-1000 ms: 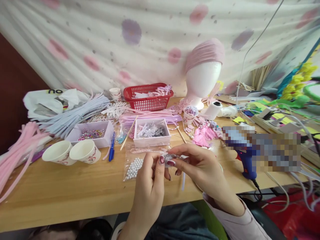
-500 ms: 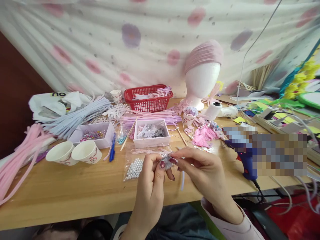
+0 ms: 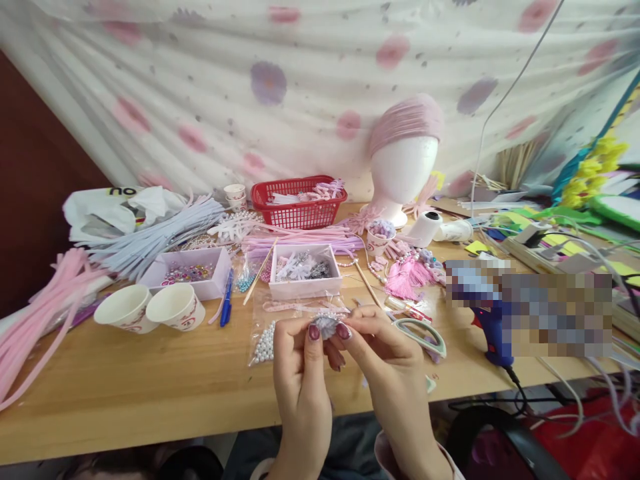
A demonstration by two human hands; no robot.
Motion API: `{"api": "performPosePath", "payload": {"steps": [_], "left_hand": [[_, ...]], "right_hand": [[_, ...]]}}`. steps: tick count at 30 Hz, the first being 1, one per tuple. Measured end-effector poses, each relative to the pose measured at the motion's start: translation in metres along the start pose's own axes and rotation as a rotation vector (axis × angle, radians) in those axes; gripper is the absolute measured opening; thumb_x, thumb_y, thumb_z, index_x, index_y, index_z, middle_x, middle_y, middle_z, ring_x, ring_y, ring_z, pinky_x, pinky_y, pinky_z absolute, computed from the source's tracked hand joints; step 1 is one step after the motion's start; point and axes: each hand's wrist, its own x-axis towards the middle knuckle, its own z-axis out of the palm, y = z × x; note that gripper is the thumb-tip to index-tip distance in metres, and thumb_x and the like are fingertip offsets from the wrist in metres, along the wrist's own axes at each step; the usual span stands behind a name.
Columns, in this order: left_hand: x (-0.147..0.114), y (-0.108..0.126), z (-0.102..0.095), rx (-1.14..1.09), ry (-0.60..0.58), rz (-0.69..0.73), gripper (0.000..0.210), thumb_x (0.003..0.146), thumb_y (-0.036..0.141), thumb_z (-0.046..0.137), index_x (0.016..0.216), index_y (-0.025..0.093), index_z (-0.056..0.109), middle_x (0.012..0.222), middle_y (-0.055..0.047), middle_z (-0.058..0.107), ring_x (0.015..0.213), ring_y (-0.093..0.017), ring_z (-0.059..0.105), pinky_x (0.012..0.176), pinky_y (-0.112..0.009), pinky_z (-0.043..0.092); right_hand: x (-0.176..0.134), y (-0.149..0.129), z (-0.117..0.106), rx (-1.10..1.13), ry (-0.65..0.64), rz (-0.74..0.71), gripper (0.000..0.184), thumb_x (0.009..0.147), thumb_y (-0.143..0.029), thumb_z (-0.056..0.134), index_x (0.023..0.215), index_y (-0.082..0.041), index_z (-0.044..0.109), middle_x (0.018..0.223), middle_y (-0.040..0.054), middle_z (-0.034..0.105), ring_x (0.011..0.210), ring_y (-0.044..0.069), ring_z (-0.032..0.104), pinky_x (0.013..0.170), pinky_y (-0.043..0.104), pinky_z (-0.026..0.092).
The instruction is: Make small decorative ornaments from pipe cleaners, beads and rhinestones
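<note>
My left hand (image 3: 303, 373) and my right hand (image 3: 387, 367) meet above the table's front part. Between their thumbs and fingers is a small grey fluffy flower-like piece (image 3: 326, 326), pinched from both sides. Silvery bits show along its upper edge, and fingertips cover part of it. Behind my left hand lies a clear bag of white pearl beads (image 3: 263, 345). Pale-green-handled scissors (image 3: 440, 347) rest just right of my right hand. Beyond the hands stands a white box (image 3: 305, 287) holding silvery and white trimmings.
Two paper cups (image 3: 175, 308), a blue pen (image 3: 227, 307) and a bead box (image 3: 200, 290) lie left. Behind are a red basket (image 3: 300, 217) and a foam head (image 3: 403, 167). A blue glue gun (image 3: 493, 327) with a cord stands right, partly blurred out.
My right hand has shifted left and turned, uncovering the scissors. Both thumbs now press on the near side of the grey piece. The view has tilted slightly.
</note>
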Motion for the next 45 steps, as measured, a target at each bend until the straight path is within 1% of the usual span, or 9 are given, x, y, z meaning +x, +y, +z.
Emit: {"api": "performPosePath", "payload": {"steps": [10, 15, 19, 23, 27, 31, 33, 40, 45], "left_hand": [[-0.003, 0.000, 0.006, -0.266, 0.147, -0.179, 0.024, 0.082, 0.041, 0.076, 0.083, 0.023, 0.060, 0.081, 0.004, 0.067, 0.078, -0.010, 0.063, 0.074, -0.017, 0.051], [-0.002, 0.002, 0.011, -0.481, 0.162, -0.315, 0.030, 0.070, 0.038, 0.086, 0.077, 0.022, 0.061, 0.078, 0.004, 0.067, 0.072, -0.010, 0.062, 0.067, -0.018, 0.053], [-0.004, 0.000, 0.014, -0.596, 0.182, -0.408, 0.033, 0.062, 0.034, 0.090, 0.072, 0.022, 0.061, 0.076, 0.004, 0.068, 0.070, -0.010, 0.064, 0.067, -0.021, 0.055], [-0.007, -0.004, 0.016, -0.607, 0.243, -0.385, 0.030, 0.061, 0.032, 0.091, 0.073, 0.023, 0.064, 0.080, 0.004, 0.068, 0.072, -0.010, 0.065, 0.071, -0.022, 0.056], [-0.005, -0.007, 0.013, -0.559, 0.214, -0.362, 0.026, 0.063, 0.036, 0.089, 0.075, 0.023, 0.070, 0.096, 0.000, 0.067, 0.081, -0.015, 0.066, 0.079, -0.030, 0.057], [-0.006, -0.011, 0.012, -0.418, 0.208, -0.273, 0.020, 0.066, 0.039, 0.087, 0.073, 0.023, 0.076, 0.118, -0.003, 0.062, 0.110, -0.022, 0.061, 0.093, -0.033, 0.053], [-0.008, -0.014, 0.013, -0.339, 0.219, -0.210, 0.018, 0.068, 0.039, 0.086, 0.071, 0.023, 0.078, 0.118, -0.004, 0.060, 0.118, -0.025, 0.056, 0.095, -0.032, 0.052], [-0.004, -0.020, 0.001, -0.204, 0.125, -0.181, 0.009, 0.077, 0.033, 0.081, 0.079, 0.024, 0.079, 0.102, -0.002, 0.062, 0.097, -0.017, 0.065, 0.087, -0.027, 0.054], [0.019, -0.002, -0.025, 0.122, -0.093, -0.090, 0.017, 0.081, 0.028, 0.077, 0.098, 0.026, 0.079, 0.095, -0.003, 0.074, 0.089, -0.018, 0.069, 0.082, -0.027, 0.056]], "right_hand": [[-0.015, 0.011, 0.008, -0.094, 0.140, -0.095, 0.014, 0.082, -0.018, 0.075, 0.086, -0.030, 0.080, 0.080, 0.0016, 0.072, 0.077, 0.017, 0.065, 0.068, 0.027, 0.054], [-0.018, 0.022, 0.011, 0.015, 0.155, 0.012, 0.005, 0.079, -0.026, 0.081, 0.083, -0.027, 0.080, 0.082, 0.0031, 0.076, 0.076, 0.019, 0.070, 0.068, 0.029, 0.058], [-0.019, 0.024, 0.015, 0.064, 0.180, 0.170, 0.012, 0.078, -0.036, 0.081, 0.078, -0.024, 0.078, 0.082, 0.0044, 0.078, 0.078, 0.021, 0.073, 0.072, 0.031, 0.060], [-0.021, 0.019, 0.021, 0.028, 0.172, 0.102, 0.010, 0.078, -0.034, 0.080, 0.079, -0.025, 0.076, 0.082, 0.0036, 0.079, 0.078, 0.020, 0.073, 0.073, 0.030, 0.060], [-0.023, 0.016, 0.020, 0.021, 0.132, 0.073, 0.013, 0.083, -0.036, 0.076, 0.081, -0.024, 0.071, 0.079, 0.0020, 0.076, 0.069, 0.017, 0.070, 0.068, 0.027, 0.059], [-0.025, 0.017, 0.016, -0.018, 0.083, 0.075, 0.015, 0.090, -0.036, 0.068, 0.084, -0.024, 0.064, 0.078, 0.0009, 0.071, 0.065, 0.015, 0.066, 0.063, 0.024, 0.056], [-0.026, 0.019, 0.014, -0.032, 0.087, 0.072, 0.014, 0.093, -0.037, 0.065, 0.087, -0.024, 0.062, 0.079, 0.0008, 0.069, 0.067, 0.014, 0.065, 0.063, 0.023, 0.055], [-0.020, 0.026, 0.008, -0.064, 0.050, 0.060, 0.017, 0.094, -0.038, 0.063, 0.087, -0.023, 0.059, 0.075, -0.0008, 0.060, 0.063, 0.013, 0.057, 0.057, 0.022, 0.049], [-0.008, 0.017, -0.003, -0.221, -0.071, 0.014, 0.021, 0.092, -0.038, 0.063, 0.080, -0.021, 0.059, 0.068, -0.0019, 0.056, 0.058, 0.013, 0.050, 0.053, 0.023, 0.042]]}}
